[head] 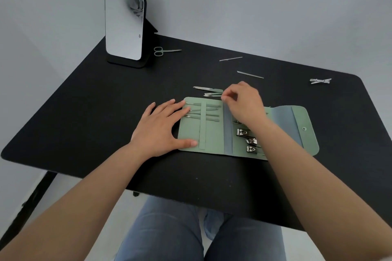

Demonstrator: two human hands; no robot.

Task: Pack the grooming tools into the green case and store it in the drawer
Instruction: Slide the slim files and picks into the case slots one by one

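The green case (214, 135) lies unfolded on the black table (106, 116). Several thin tools sit under its left strap, and three nail clippers (247, 140) sit in its right half. My left hand (163, 127) presses flat on the case's left edge, fingers apart. My right hand (244, 104) hovers over the case's top edge, its fingertips pinched at the end of a thin tool; what it grips is too small to tell. Two green-handled tools (209, 91) lie just beyond the case.
A standing mirror (124, 25) is at the back left, with small green scissors (164, 51) beside it. Two slim metal tools (230, 58) (250, 74) lie behind the case. Another metal tool (320, 80) lies at the far right. My knees are below the table edge.
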